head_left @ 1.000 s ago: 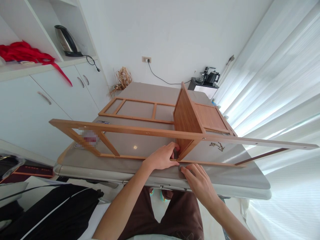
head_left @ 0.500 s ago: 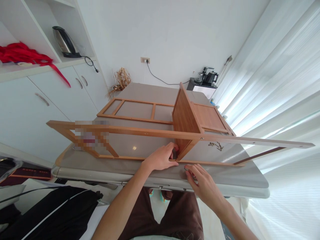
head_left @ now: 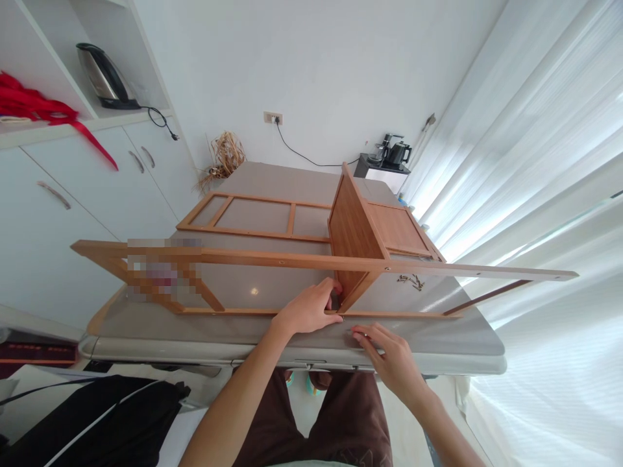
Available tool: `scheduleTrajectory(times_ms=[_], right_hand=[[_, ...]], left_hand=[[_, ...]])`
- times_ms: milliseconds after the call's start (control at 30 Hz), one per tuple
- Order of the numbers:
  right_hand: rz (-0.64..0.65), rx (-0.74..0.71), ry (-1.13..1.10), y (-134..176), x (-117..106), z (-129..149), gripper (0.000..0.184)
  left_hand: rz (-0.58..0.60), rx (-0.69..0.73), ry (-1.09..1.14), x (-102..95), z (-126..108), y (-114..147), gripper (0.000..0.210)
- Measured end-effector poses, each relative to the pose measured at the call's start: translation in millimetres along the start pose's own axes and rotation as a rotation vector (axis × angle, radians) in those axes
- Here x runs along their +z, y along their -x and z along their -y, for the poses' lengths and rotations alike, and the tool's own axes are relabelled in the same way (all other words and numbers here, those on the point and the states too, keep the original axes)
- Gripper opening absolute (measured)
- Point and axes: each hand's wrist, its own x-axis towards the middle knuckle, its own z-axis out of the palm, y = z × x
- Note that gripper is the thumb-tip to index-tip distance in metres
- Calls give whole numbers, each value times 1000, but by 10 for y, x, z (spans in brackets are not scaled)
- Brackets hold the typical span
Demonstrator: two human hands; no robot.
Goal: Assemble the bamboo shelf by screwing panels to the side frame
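A wooden side frame (head_left: 292, 260) stands on its long edge along the near side of the table. A wooden panel (head_left: 357, 217) stands upright, meeting the frame at a right angle. At their lower joint my left hand (head_left: 309, 310) grips round the bottom rail and the panel's edge, thumb on the near side beside a small metal screw end (head_left: 343, 318). Just right of it, my right hand (head_left: 387, 350) is closed in a pinch above the table edge. Its fingertips hold a tiny thing, too small to name. Several loose screws (head_left: 413, 281) lie behind the frame.
A second wooden frame (head_left: 253, 232) and a panelled piece (head_left: 396, 227) lie farther back on the grey table (head_left: 287, 174). A kettle (head_left: 104, 78) stands on the left shelf. Coffee gear (head_left: 393, 152) is at the back right, curtains (head_left: 545, 194) along the right.
The view has turned slightly, so everything sits a little farther left. My left hand keeps its grip at the joint. My right hand stays pinched close by, with its fingertips slightly lower.
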Motion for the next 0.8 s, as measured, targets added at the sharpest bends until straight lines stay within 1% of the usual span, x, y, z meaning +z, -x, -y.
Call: scheduleTrajectory(times_ms=[100, 267, 467, 800], right_hand=[[-54, -37, 24, 49, 55, -41, 23], [-100, -50, 105, 60, 133, -41, 19], [-59, -91, 107, -17, 195, 17, 21], [-47, -76, 117, -87, 261, 36, 23]], left_hand=[[-1, 13, 1, -5, -4, 4, 48], [-9, 14, 2, 0, 0, 10, 47], [-6, 10, 4, -14, -19, 15, 48], [-5, -1, 8, -17, -26, 16, 45]])
